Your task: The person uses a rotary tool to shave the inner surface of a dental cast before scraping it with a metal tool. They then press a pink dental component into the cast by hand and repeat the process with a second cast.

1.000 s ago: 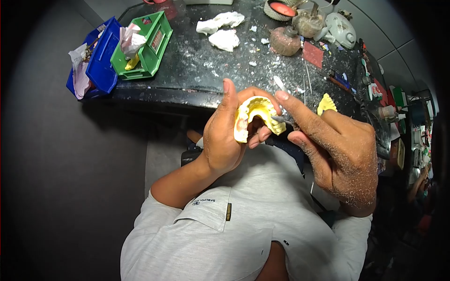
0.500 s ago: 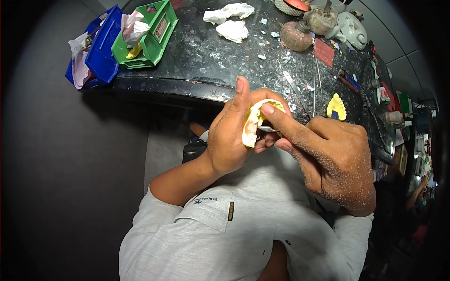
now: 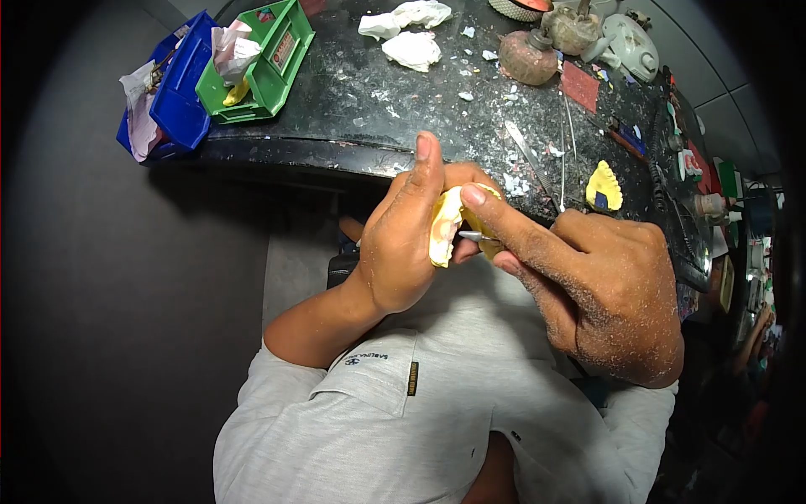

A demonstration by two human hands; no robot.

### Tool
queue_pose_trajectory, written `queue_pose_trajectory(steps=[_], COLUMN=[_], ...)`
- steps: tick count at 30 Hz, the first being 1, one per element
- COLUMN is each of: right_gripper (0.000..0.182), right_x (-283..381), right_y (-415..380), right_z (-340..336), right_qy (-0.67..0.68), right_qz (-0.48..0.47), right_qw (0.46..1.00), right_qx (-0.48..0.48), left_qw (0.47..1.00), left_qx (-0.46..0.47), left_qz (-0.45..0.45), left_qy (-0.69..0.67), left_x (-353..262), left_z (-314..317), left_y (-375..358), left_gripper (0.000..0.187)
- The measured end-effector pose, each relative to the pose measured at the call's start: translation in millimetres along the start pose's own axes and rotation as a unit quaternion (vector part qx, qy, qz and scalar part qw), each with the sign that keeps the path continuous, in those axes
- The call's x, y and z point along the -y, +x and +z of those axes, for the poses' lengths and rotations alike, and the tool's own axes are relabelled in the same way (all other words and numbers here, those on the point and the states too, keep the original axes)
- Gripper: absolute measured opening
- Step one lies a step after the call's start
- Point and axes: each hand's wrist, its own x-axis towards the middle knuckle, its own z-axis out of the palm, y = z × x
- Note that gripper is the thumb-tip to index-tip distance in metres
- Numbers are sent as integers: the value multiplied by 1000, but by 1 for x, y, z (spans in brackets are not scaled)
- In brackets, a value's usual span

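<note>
A yellow dental plaster model [image 3: 443, 228], horseshoe-shaped with a pale pinkish patch on one arm, is held in my left hand [image 3: 406, 231]. The left thumb sticks straight up, and the fingers curl behind the model. My right hand [image 3: 609, 290], dusted with fine pale powder, grips a rotary handpiece mostly hidden in the palm. Its grey pointed bur [image 3: 472, 236] pokes out between thumb and forefinger, inside the arch close to the model's inner edge. The right forefinger rests on the model's upper end.
On the black bench [image 3: 336, 101] lie a second yellow model [image 3: 603, 186], a metal spatula [image 3: 527, 151], a red wax sheet [image 3: 579, 86], crumpled white tissue [image 3: 411, 52] and scattered scraps. A green bin [image 3: 281, 71] and a blue bin [image 3: 180, 105] stand at the left; a round pinkish burner [image 3: 527, 57] stands behind.
The model has turned slightly in my left hand, so its inner side shows less. The bur now sits a little farther from the model's arm. Both hands keep their grips.
</note>
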Motion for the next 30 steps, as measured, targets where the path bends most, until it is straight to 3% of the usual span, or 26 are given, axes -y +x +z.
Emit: queue_pose_trajectory(steps=[30], right_gripper=[52], right_x=[3], right_y=[4], right_z=[5], right_qy=[-5], right_qz=[11], right_qw=[1000], right_qx=[-3], left_qw=[1000], left_qx=[-20], left_qz=[-17], left_qy=[5], left_x=[3], left_z=[-4], left_y=[0], left_gripper=[90])
